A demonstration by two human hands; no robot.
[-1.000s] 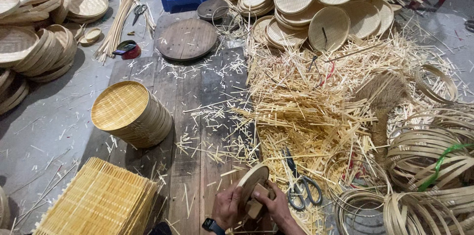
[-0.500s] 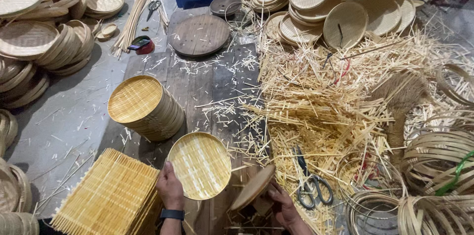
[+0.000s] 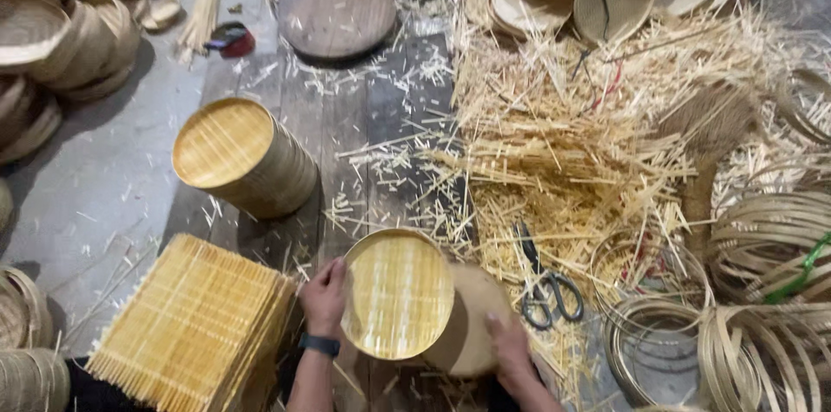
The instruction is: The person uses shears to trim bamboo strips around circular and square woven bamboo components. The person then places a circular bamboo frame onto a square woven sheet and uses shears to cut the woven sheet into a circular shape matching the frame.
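A wide heap of pale bamboo splinters and offcuts (image 3: 571,170) covers the dark plank floor (image 3: 363,126), beside coils of bent bamboo hoops (image 3: 762,239), a tall stack of finished round trays (image 3: 242,157) and a pile of square woven mats (image 3: 190,325). At the bottom centre, the left hand (image 3: 325,298) grips the rim of a round slatted bamboo tray (image 3: 398,292), fingers curled on its edge, while the right hand (image 3: 509,344) presses a plain wooden disc (image 3: 472,325) behind it. The work looks like fitting a tray to its form; seating it calls for even pressure. Scissors (image 3: 547,284) lie close by.
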